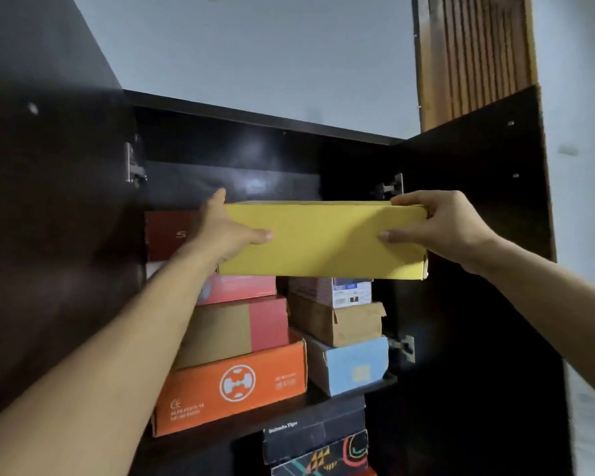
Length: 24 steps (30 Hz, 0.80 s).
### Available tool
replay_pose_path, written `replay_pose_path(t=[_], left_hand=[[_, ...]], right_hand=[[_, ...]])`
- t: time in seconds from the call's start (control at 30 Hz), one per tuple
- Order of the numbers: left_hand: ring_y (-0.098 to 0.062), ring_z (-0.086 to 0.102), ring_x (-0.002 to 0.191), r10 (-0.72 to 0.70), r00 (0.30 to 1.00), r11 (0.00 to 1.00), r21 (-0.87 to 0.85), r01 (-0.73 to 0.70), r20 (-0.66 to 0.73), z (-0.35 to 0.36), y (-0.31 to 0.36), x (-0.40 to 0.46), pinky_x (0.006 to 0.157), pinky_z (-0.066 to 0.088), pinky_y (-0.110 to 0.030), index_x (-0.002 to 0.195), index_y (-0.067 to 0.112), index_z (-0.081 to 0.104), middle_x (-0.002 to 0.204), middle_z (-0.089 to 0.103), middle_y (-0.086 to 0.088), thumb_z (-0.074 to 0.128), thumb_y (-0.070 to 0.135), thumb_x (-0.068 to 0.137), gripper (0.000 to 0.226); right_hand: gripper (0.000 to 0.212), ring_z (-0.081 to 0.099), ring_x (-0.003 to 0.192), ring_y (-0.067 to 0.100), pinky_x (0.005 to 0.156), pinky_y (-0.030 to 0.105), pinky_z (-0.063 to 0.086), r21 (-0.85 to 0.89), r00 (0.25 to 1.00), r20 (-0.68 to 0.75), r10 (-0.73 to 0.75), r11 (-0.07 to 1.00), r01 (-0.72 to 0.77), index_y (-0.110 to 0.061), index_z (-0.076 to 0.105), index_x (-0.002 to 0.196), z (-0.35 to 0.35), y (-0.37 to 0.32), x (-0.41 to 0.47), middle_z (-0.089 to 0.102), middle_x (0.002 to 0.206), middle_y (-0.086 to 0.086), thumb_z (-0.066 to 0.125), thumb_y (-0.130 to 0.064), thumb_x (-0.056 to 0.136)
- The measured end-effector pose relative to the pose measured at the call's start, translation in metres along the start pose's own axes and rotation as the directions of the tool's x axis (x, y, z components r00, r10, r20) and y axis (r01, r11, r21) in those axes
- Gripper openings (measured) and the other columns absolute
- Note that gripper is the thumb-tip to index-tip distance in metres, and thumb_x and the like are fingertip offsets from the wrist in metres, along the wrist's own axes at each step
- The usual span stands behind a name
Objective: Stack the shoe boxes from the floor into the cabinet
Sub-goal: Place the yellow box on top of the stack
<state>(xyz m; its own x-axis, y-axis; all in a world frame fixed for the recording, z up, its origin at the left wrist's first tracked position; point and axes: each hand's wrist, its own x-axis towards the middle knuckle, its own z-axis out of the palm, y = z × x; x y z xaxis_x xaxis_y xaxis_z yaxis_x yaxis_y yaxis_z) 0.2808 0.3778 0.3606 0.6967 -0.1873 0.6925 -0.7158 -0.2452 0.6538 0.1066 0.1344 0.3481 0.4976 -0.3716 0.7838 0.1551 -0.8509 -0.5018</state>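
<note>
Long yellow cardboard shoe box [323, 240] gripped at both ends, left hand [227, 231] and right hand [440, 225], before dark wooden cabinet [261, 115], seemingly above stacked boxes.

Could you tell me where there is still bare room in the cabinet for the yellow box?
Free: the dark gap under the cabinet top, above the red box and right-hand stack. Crowded: the shelf below, with the orange box and blue box side by side.
</note>
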Motion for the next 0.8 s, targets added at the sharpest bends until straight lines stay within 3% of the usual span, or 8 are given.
replay_pose_path(t=[0.2,0.33,0.47,0.63,0.8], left_hand=[[-0.025,0.027,0.143,0.007,0.980,0.994,0.106,0.014,-0.198,-0.007,-0.010,0.059,0.114,0.029,-0.037,0.153,0.015,0.018,0.156,0.027,-0.007,0.087,0.029,0.067,0.110],[-0.025,0.034,0.139,0.045,0.964,0.981,0.192,0.007,-0.262,-0.009,-0.020,0.094,0.111,0.033,-0.034,0.149,0.015,0.028,0.152,0.034,-0.007,0.086,0.030,0.067,0.102],[-0.025,0.039,0.135,0.063,0.949,0.970,0.244,0.015,-0.308,-0.010,-0.033,0.127,0.106,0.036,-0.034,0.147,0.015,0.032,0.149,0.039,-0.007,0.086,0.029,0.068,0.097],[-0.028,0.039,0.135,0.080,0.916,0.943,0.326,0.058,-0.394,-0.013,-0.047,0.163,0.103,0.038,-0.035,0.145,0.013,0.037,0.148,0.040,-0.010,0.085,0.029,0.070,0.092],[-0.033,0.037,0.133,0.121,0.883,0.875,0.469,0.120,-0.453,-0.013,-0.068,0.187,0.105,0.037,-0.041,0.144,0.010,0.036,0.146,0.035,-0.016,0.080,0.032,0.075,0.085]], right_hand=[[0.074,0.056,0.105,0.022,0.087,0.039,0.054,0.071,0.996,-0.004,-0.093,0.993,0.093,-0.019,0.060,0.120,0.054,0.008,0.085,0.057,0.115,0.002,0.093,-0.026,0.054],[0.066,0.059,0.099,0.022,0.072,0.034,0.056,0.141,0.992,-0.016,-0.123,0.982,0.124,-0.022,0.064,0.111,0.090,0.011,0.138,0.060,0.113,0.005,0.093,-0.026,0.052],[0.063,0.057,0.097,0.019,0.061,0.023,0.048,0.191,0.984,-0.016,-0.179,0.965,0.178,-0.021,0.064,0.112,0.123,0.015,0.184,0.058,0.111,0.004,0.092,-0.027,0.056],[0.067,0.055,0.098,0.017,0.077,0.026,0.046,0.218,0.982,-0.001,-0.186,0.959,0.182,-0.018,0.063,0.117,0.165,0.016,0.227,0.060,0.112,0.004,0.091,-0.030,0.057],[0.064,0.054,0.101,0.019,0.081,0.027,0.048,0.243,0.986,0.021,-0.166,0.957,0.156,-0.022,0.057,0.123,0.213,0.013,0.249,0.058,0.119,0.008,0.085,-0.033,0.067]])
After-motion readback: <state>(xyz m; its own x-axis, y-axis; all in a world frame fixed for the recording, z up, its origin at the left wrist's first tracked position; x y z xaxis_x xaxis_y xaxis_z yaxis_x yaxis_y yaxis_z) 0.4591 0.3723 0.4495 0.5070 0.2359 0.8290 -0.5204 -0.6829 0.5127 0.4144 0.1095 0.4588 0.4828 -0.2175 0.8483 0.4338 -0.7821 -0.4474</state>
